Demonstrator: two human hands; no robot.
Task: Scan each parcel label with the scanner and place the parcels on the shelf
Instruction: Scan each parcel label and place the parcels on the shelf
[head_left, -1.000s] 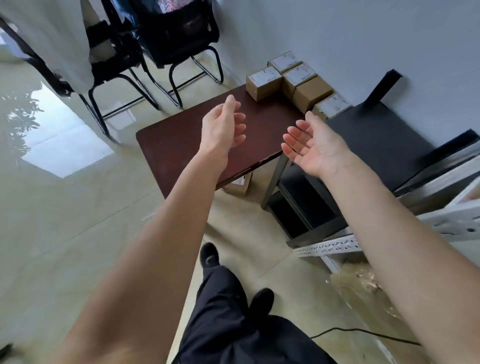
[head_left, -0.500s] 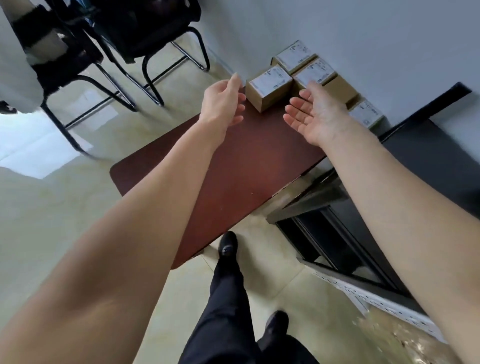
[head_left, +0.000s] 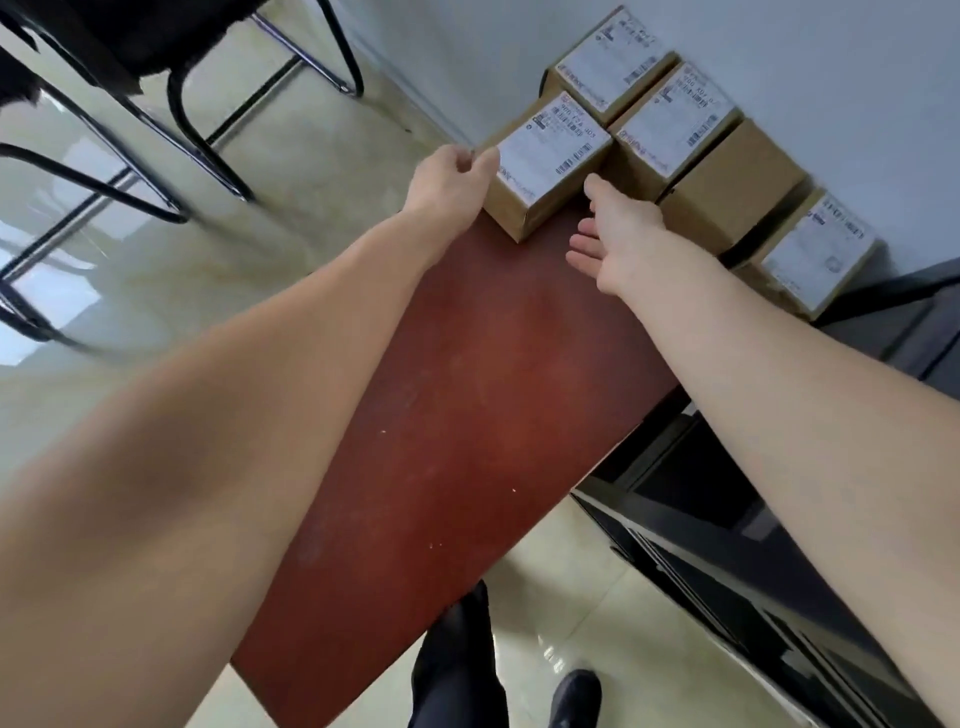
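The nearest parcel (head_left: 550, 166), label up, sits at the far left corner of the tabletop (head_left: 467, 415), the front one of five boxes grouped against the wall. Behind it lies a second labelled box (head_left: 610, 57), to its right a third (head_left: 675, 124), then a plain brown box (head_left: 732, 182) with no label showing, and a last labelled one (head_left: 810, 254) furthest right.

Half a second ago both hands hung in the air short of the boxes, palms facing each other. Now they have closed in on the front parcel. The left hand (head_left: 449, 182) has reached its left edge, fingers curled and touching the corner of the box; whether this grip already bears on the cardboard I cannot tell. The right hand (head_left: 615, 239) is just beside the parcel's right face, its grip spread, fingers straight and low over the tabletop, apparently not yet in contact.

So the pick-up of the first parcel seems to be beginning: the hands bracket it from both sides. No scanner is in view, so scanning likely waits until the box is lifted clear.

A dark shelf unit (head_left: 753, 545) stands right of the tabletop, chair legs (head_left: 182, 119) to the far left on the glossy floor (head_left: 130, 312).
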